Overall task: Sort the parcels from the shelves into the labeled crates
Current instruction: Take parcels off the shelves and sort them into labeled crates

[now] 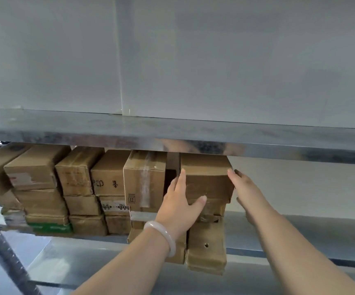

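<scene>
A metal shelf (193, 135) crosses the whole view, with a pale wall behind it and a lower shelf (300, 235) further down. A dark upright post (4, 245) slants through the near left corner. Between the two shelves a row of cardboard parcels (70, 173) stands in short stacks, filling the left and middle and ending short of the right side.

The parcel being taken is the brown box (206, 177) on top of the last stack on the right, its top just under the upper shelf. It rests on smaller parcels (206, 248), and a narrow dark gap separates it from the taped box (144, 179) to its left. Its long axis seems to run front to back into the shelf, though its depth is hidden.

The left hand (178, 207) has straight fingers slid into that gap against the box's left side, and its thumb lies across the near face. The right hand (244, 186) lays straight fingers flat on the box's right side. Neither hand is curled round anything, so the box sits squarely between them, pressed from both sides rather than clutched. A pale bracelet (163, 235) circles the left wrist.

The box lies directly ahead of both hands, about equally close to each. It probably has to come straight toward the person, kept low to clear the shelf above. No crates are in view.
</scene>
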Action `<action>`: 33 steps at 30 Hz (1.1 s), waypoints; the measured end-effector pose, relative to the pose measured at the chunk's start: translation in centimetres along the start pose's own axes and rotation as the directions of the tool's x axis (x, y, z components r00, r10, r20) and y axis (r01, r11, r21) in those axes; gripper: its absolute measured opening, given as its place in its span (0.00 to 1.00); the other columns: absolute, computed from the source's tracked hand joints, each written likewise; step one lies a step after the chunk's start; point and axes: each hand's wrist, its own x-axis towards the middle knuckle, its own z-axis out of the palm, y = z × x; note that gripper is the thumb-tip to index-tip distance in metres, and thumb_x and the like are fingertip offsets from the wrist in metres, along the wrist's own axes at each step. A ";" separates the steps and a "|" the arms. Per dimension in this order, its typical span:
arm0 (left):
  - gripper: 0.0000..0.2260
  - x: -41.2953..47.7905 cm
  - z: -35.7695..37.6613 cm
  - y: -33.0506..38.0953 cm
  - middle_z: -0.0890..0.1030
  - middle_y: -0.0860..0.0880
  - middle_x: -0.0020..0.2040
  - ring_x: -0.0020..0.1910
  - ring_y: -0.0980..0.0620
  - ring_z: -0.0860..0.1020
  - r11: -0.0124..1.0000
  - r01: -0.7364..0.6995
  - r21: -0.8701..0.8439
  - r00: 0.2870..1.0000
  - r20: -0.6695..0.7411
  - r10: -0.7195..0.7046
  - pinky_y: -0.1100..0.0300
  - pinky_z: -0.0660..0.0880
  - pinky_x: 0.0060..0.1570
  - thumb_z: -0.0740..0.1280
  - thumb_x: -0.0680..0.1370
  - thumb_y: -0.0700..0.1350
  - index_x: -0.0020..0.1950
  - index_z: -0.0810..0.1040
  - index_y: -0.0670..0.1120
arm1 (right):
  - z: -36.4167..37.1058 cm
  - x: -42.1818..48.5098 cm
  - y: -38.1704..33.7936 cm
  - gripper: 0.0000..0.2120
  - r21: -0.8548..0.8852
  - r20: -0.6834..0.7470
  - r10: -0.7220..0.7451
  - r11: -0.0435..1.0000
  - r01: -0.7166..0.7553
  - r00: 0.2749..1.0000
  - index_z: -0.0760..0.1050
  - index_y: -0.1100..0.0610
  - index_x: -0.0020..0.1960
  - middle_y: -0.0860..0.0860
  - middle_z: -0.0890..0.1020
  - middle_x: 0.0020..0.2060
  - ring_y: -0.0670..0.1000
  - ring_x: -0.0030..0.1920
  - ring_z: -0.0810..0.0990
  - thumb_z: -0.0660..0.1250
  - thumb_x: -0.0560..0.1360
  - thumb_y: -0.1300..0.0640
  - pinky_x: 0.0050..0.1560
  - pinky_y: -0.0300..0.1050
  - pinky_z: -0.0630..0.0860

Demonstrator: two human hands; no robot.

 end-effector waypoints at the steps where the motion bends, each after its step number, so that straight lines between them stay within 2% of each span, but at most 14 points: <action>1: 0.40 0.0 0.3 0.1 0.49 0.55 0.81 0.79 0.53 0.50 0.999 0.010 -0.030 1.000 0.005 -0.010 0.53 0.56 0.75 0.66 0.78 0.59 0.79 0.41 0.60 | 0.2 0.2 0.2 0.32 0.031 0.007 0.023 0.999 -0.023 1.000 0.61 0.49 0.76 0.52 0.67 0.74 0.57 0.72 0.67 0.56 0.78 0.34 0.71 0.58 0.65; 5: 0.37 -0.9 0.8 0.2 0.52 0.59 0.79 0.78 0.56 0.54 0.987 0.014 -0.158 0.999 -0.047 -0.022 0.49 0.62 0.74 0.68 0.78 0.57 0.78 0.47 0.63 | 0.6 -1.2 0.8 0.29 0.195 -0.090 -0.005 0.981 0.022 0.996 0.69 0.46 0.68 0.49 0.75 0.66 0.55 0.66 0.72 0.58 0.74 0.30 0.67 0.61 0.70; 9: 0.33 -2.9 1.3 0.5 0.58 0.62 0.74 0.71 0.60 0.60 0.969 -0.027 -0.244 0.995 -0.098 0.003 0.58 0.65 0.68 0.68 0.78 0.54 0.76 0.53 0.65 | -0.1 -3.5 0.9 0.12 0.334 -0.174 -0.013 0.940 0.071 0.985 0.73 0.41 0.51 0.42 0.78 0.53 0.49 0.59 0.76 0.65 0.73 0.35 0.63 0.60 0.74; 12: 0.27 -4.3 0.8 0.5 0.65 0.59 0.71 0.66 0.61 0.68 0.946 -0.034 -0.322 0.989 -0.145 -0.014 0.59 0.69 0.66 0.67 0.79 0.53 0.73 0.58 0.64 | -0.8 -6.3 1.5 0.05 0.414 -0.227 0.010 0.906 0.088 0.974 0.75 0.39 0.49 0.41 0.78 0.52 0.45 0.55 0.76 0.67 0.75 0.42 0.62 0.60 0.75; 14: 0.27 -4.9 -0.1 0.8 0.67 0.57 0.71 0.65 0.59 0.69 0.935 0.005 -0.354 0.993 -0.112 -0.048 0.60 0.69 0.64 0.65 0.79 0.57 0.75 0.59 0.62 | -0.9 -9.0 2.1 0.04 0.450 -0.241 0.023 0.889 0.091 0.970 0.76 0.37 0.51 0.41 0.78 0.52 0.44 0.54 0.76 0.66 0.76 0.44 0.60 0.58 0.76; 17: 0.30 -6.2 -1.1 1.2 0.66 0.56 0.71 0.63 0.59 0.69 0.896 0.088 -0.435 0.996 0.014 -0.091 0.64 0.68 0.57 0.64 0.78 0.60 0.77 0.57 0.60 | -0.7 -13.2 2.9 0.07 0.442 -0.242 0.016 0.892 0.096 0.970 0.76 0.36 0.54 0.41 0.78 0.55 0.43 0.54 0.76 0.65 0.78 0.48 0.58 0.53 0.75; 20: 0.28 -8.4 -1.7 0.7 0.70 0.56 0.67 0.57 0.60 0.73 0.880 0.099 -0.465 0.995 0.034 -0.094 0.70 0.71 0.44 0.67 0.79 0.53 0.76 0.59 0.60 | -0.5 -16.7 3.6 0.09 0.421 -0.251 -0.015 0.899 0.123 0.968 0.75 0.35 0.55 0.39 0.79 0.55 0.41 0.55 0.77 0.67 0.77 0.47 0.60 0.50 0.74; 23: 0.26 -10.7 -2.6 -0.3 0.71 0.60 0.63 0.60 0.57 0.73 0.852 0.117 -0.510 0.993 0.064 -0.098 0.68 0.73 0.49 0.66 0.80 0.50 0.75 0.60 0.63 | -0.4 -19.0 3.9 0.17 0.485 -0.218 0.032 0.871 0.080 0.975 0.76 0.35 0.55 0.40 0.80 0.55 0.44 0.58 0.77 0.66 0.68 0.32 0.61 0.52 0.73; 25: 0.25 -11.9 -3.4 -0.8 0.71 0.64 0.61 0.59 0.60 0.73 0.825 0.137 -0.549 0.990 0.111 -0.090 0.68 0.74 0.50 0.66 0.81 0.48 0.73 0.61 0.64 | -0.2 -19.9 3.8 0.22 0.575 -0.127 0.115 0.818 -0.021 0.985 0.78 0.41 0.54 0.46 0.82 0.53 0.49 0.56 0.79 0.68 0.66 0.31 0.58 0.52 0.74; 26: 0.25 -12.5 -3.8 -1.1 0.71 0.64 0.63 0.61 0.60 0.73 0.831 0.133 -0.540 0.989 0.124 -0.078 0.66 0.75 0.54 0.65 0.81 0.48 0.74 0.61 0.63 | -0.2 -20.3 3.9 0.25 0.582 -0.070 0.123 0.811 -0.060 0.990 0.79 0.44 0.58 0.48 0.83 0.54 0.51 0.56 0.80 0.69 0.65 0.33 0.58 0.53 0.75; 28: 0.26 -13.4 -4.9 -1.7 0.70 0.59 0.69 0.66 0.57 0.70 0.897 0.107 -0.429 0.992 0.109 -0.067 0.60 0.70 0.66 0.65 0.81 0.48 0.77 0.60 0.59 | 0.4 -21.1 4.1 0.38 0.546 -0.035 0.081 0.837 -0.049 0.996 0.74 0.47 0.68 0.49 0.82 0.59 0.52 0.58 0.80 0.72 0.61 0.34 0.59 0.54 0.75; 30: 0.28 -14.0 -6.6 -2.0 0.70 0.54 0.69 0.67 0.54 0.69 0.954 0.081 -0.288 0.994 0.097 -0.055 0.58 0.67 0.67 0.67 0.79 0.53 0.76 0.62 0.57 | 1.5 -22.6 3.6 0.51 0.453 -0.123 0.024 0.891 0.034 0.992 0.67 0.42 0.72 0.44 0.79 0.61 0.48 0.57 0.80 0.77 0.52 0.32 0.56 0.51 0.77; 31: 0.32 -14.3 -7.4 -2.2 0.70 0.52 0.69 0.67 0.52 0.70 0.960 0.094 -0.265 0.989 0.132 -0.061 0.58 0.67 0.67 0.70 0.75 0.59 0.76 0.62 0.57 | 2.2 -23.5 3.1 0.53 0.397 -0.143 -0.024 0.914 0.079 0.990 0.66 0.39 0.72 0.42 0.77 0.61 0.46 0.57 0.80 0.79 0.50 0.32 0.55 0.50 0.78; 33: 0.52 -15.0 -8.9 -2.7 0.68 0.50 0.71 0.69 0.50 0.69 0.951 0.158 -0.267 0.969 0.229 -0.097 0.52 0.66 0.70 0.71 0.61 0.72 0.79 0.55 0.55 | 4.1 -25.3 2.0 0.52 0.316 -0.142 -0.116 0.936 0.156 0.983 0.64 0.35 0.71 0.41 0.75 0.63 0.46 0.59 0.78 0.79 0.50 0.35 0.55 0.51 0.79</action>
